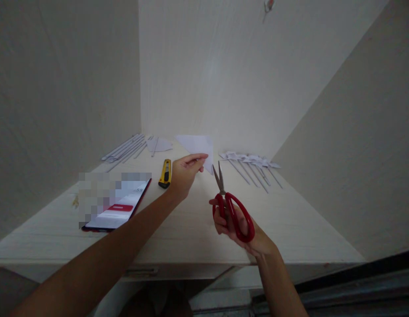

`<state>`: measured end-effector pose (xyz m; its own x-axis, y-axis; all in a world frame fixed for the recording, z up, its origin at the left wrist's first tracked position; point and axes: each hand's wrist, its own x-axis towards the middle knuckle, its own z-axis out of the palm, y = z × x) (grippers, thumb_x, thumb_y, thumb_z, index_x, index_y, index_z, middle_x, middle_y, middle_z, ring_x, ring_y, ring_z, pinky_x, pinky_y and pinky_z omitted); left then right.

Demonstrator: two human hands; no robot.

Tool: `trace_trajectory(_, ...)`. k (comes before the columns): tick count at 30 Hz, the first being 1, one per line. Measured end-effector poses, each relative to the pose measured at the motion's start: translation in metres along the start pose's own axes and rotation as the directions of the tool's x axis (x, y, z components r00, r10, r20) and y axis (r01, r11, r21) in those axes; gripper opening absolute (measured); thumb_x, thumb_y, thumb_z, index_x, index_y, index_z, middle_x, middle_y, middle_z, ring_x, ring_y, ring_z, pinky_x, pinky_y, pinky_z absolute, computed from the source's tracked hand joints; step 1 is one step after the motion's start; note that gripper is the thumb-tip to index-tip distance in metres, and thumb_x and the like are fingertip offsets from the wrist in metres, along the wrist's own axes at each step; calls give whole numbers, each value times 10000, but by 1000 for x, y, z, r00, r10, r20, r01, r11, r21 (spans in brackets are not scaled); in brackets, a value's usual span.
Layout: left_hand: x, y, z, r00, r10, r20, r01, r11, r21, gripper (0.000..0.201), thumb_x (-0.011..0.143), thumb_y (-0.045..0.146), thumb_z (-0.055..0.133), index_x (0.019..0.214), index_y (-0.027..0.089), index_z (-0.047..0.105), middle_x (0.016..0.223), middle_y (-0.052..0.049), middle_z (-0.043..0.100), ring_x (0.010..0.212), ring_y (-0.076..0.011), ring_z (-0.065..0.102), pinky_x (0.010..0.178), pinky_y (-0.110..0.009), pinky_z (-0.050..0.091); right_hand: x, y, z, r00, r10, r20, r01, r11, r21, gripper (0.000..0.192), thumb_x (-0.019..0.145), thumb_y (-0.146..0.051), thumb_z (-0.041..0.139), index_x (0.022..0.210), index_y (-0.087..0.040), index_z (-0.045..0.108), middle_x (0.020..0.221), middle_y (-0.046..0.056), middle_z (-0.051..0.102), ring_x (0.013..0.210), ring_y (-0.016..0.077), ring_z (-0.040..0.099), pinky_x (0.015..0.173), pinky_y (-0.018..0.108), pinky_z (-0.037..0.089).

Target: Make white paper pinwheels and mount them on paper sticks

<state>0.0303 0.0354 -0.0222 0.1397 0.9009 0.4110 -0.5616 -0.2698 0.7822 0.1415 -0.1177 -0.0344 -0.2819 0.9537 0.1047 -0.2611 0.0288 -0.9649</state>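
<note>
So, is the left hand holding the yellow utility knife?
No, the left hand pinches a white paper; the yellow knife lies on the table beside it.

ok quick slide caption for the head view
Left hand pinches a white paper triangle; right hand holds red-handled scissors beside it.

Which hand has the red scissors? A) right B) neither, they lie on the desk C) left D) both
A: the right hand grips the red scissors by the handles, blades up, while the left hand pinches a white paper above the desk.
</note>
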Motion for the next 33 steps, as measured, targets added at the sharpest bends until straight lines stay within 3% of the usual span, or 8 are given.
trace_trajectory(14,0,1,0,1000,-6,-19,5,1000,-15,141,627,162,676,764,145,707,611,-10,633,503,-50,479,484,-187,363,-2,-8,-5,999,45,8,-44,996,-82,610,698,-580,575,1129,-160,478,746,6,331,643,112,303,585,274,244)
trace_trajectory(25,1,9,3,974,-217,-62,204,965,-167,117,581,91,654,691,114,689,611,-16,616,492,-46,481,490,-201,371,3,-12,-4,995,98,-18,-100,987,-124,520,757,-524,548,1121,-164,457,740,-2,335,618,92,335,555,256,260)
trace_trajectory(33,1,4,1,987,-146,-61,139,985,-104,111,595,125,651,702,110,679,616,-14,624,466,-47,496,475,-203,358,-2,-11,-4,996,87,-5,-87,988,-131,585,720,-545,581,1127,-146,449,736,-9,339,614,87,325,580,267,251)
